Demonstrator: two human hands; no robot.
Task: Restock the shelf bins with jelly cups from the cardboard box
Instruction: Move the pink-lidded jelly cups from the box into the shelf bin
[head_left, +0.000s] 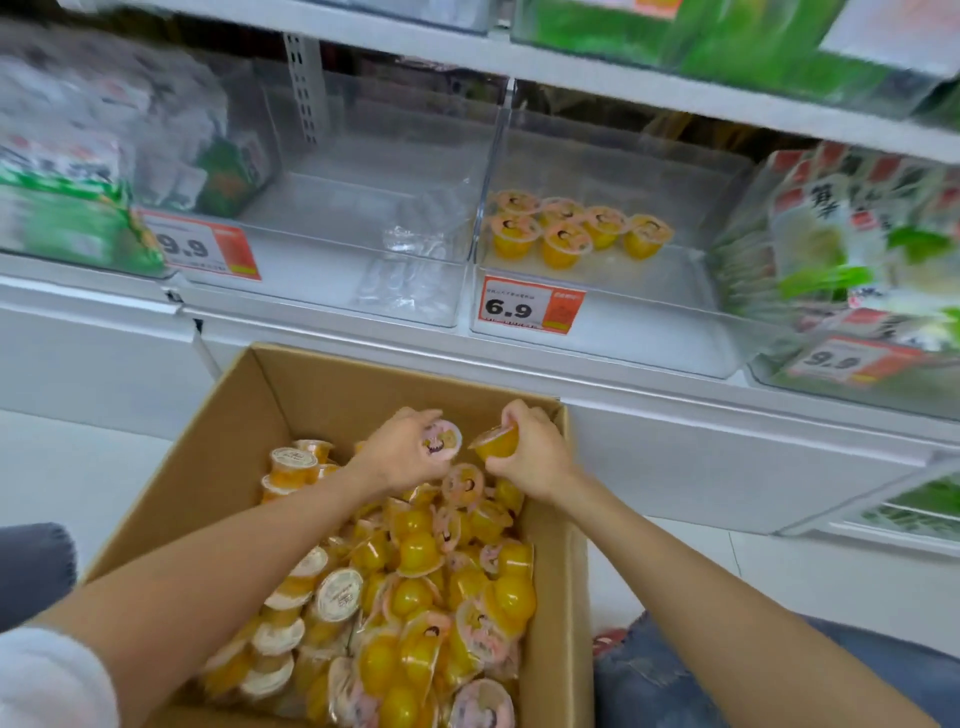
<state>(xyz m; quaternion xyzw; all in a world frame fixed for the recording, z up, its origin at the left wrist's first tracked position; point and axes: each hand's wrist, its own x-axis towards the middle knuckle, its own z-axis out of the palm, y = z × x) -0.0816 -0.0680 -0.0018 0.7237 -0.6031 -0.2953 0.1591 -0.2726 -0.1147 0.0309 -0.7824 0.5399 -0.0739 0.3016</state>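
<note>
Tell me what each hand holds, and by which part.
Left hand grips a jelly cup round its side, lid showing; right hand grips another cup round its yellow body.

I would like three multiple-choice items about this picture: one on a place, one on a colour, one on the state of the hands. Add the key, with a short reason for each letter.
1. Where do the shelved jelly cups stand?
A. in the bin with the 6.9 tag
B. on the top shelf
C. on the floor

2. What colour is the jelly in the cardboard box?
A. green
B. yellow
C. blue

3. What do the left hand and the right hand hold?
A. nothing
B. a price label
C. a jelly cup each

Key: A, they stand behind that tag; B, the cups show yellow; C, each hand's fingers curl round its own cup.
</note>
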